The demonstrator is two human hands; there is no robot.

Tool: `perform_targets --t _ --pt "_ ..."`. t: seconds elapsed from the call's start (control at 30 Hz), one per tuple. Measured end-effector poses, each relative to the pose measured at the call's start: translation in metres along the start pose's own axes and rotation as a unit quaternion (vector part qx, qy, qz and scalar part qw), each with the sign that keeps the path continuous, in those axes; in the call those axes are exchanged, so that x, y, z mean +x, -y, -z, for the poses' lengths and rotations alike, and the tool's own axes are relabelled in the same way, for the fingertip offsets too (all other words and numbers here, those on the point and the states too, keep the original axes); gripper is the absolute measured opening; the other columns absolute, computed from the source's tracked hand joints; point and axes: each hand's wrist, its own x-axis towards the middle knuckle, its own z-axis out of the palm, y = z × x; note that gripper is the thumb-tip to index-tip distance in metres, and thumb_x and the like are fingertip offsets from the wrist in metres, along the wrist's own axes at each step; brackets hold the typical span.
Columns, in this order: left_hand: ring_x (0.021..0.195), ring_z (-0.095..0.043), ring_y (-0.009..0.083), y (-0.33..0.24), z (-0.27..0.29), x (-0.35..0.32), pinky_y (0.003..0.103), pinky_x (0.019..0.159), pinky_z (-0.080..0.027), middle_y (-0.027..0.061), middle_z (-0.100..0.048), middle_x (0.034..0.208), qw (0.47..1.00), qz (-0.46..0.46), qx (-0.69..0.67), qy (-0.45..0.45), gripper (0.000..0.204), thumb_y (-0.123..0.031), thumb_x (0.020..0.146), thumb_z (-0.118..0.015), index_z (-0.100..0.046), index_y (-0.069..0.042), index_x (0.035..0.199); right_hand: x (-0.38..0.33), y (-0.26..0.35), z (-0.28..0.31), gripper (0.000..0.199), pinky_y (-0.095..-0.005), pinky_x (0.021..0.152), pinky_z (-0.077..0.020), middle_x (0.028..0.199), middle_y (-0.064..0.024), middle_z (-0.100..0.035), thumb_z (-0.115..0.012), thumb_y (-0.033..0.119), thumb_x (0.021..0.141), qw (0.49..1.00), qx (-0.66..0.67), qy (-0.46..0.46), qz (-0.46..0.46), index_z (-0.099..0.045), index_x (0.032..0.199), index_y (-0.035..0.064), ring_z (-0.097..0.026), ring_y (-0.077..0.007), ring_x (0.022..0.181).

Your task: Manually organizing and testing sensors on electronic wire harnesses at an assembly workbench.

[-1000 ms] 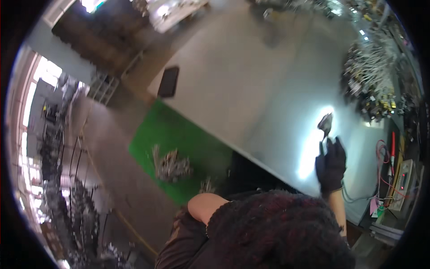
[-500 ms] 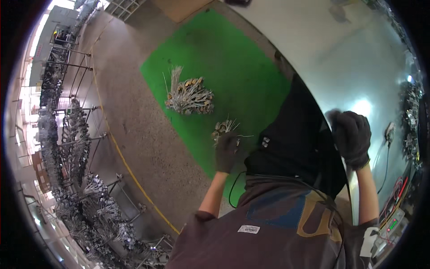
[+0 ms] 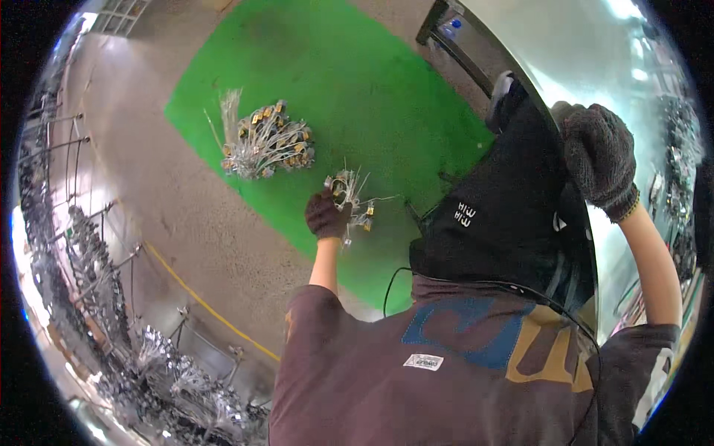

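Note:
My left hand (image 3: pixel 327 214), in a dark knit glove, is closed at the near-left side of a small bundle of pale wires with metal connectors (image 3: pixel 348 189) and grips it low over the green mat. Loose wire ends fan out beyond its fingers. Farther left and ahead, a larger heap of similar wires with silver and gold-coloured connectors (image 3: pixel 268 141) lies on the mat. My right hand (image 3: pixel 601 160), gloved too, is curled into a fist at the edge of the pale tabletop; anything inside its fingers is hidden.
The green mat (image 3: pixel 349 82) covers part of the grey floor. A shiny table (image 3: pixel 535 33) runs along the right, with a dark leg and a blue-capped bottle (image 3: pixel 451 30) beyond it. Racks hung with many wire bundles (image 3: pixel 186 386) line the left, behind a yellow floor line (image 3: pixel 197 297).
My view has swung right and leaned down, so the mat and heap appear farther left. My left hand stays with the small bundle, now seen more sharply. The right fist remains at the table edge.

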Motion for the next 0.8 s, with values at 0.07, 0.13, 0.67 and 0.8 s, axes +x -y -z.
perform_targets --t 0.07,0.13,0.67,0.8 --pt "0.125 -0.059 0.0424 -0.010 0.002 0.024 0.053 0.105 -0.049 0.0232 -0.063 0.135 0.997 0.003 0.019 0.080 0.094 -0.063 0.076 -0.079 -0.050 -0.011 0.149 -0.006 -0.003 -0.001 0.026 -0.0502 0.088 -0.0536 0.106 -0.0185 -0.071 -0.072 0.019 0.087 0.999 -0.037 -0.010 0.009 -0.070 0.110 0.0068 -0.065 -0.0438 0.097" --pt "0.131 -0.056 0.0428 -0.016 -0.007 0.039 0.053 0.109 -0.047 0.0233 -0.056 0.145 0.982 -0.004 0.000 0.188 0.106 -0.066 0.072 -0.080 -0.043 -0.013 0.155 -0.006 -0.004 0.001 0.023 -0.0498 0.084 -0.0512 0.099 -0.0168 -0.069 -0.067 0.019 0.089 1.000 -0.019 -0.013 0.013 -0.067 0.108 0.0059 -0.063 -0.0433 0.091" --pt "0.102 -0.071 0.0303 0.044 -0.162 -0.004 0.041 0.089 -0.055 0.0146 -0.077 0.117 0.920 0.096 -0.046 0.376 0.056 -0.051 0.088 -0.072 -0.073 -0.009 0.126 -0.014 0.002 -0.001 0.019 -0.0475 0.072 -0.0541 0.087 -0.0133 -0.066 -0.072 0.024 0.086 0.999 0.022 -0.029 -0.037 -0.067 0.098 0.0102 -0.066 -0.0389 0.080" --pt "0.101 -0.070 0.0311 0.133 -0.132 -0.007 0.040 0.091 -0.054 0.0160 -0.076 0.114 0.896 0.132 -0.259 0.337 0.048 -0.045 0.092 -0.067 -0.074 -0.007 0.121 -0.010 0.009 0.011 0.019 -0.0468 0.070 -0.0539 0.086 -0.0138 -0.066 -0.073 0.024 0.085 0.991 0.066 -0.112 -0.011 -0.069 0.098 0.0099 -0.066 -0.0373 0.078"
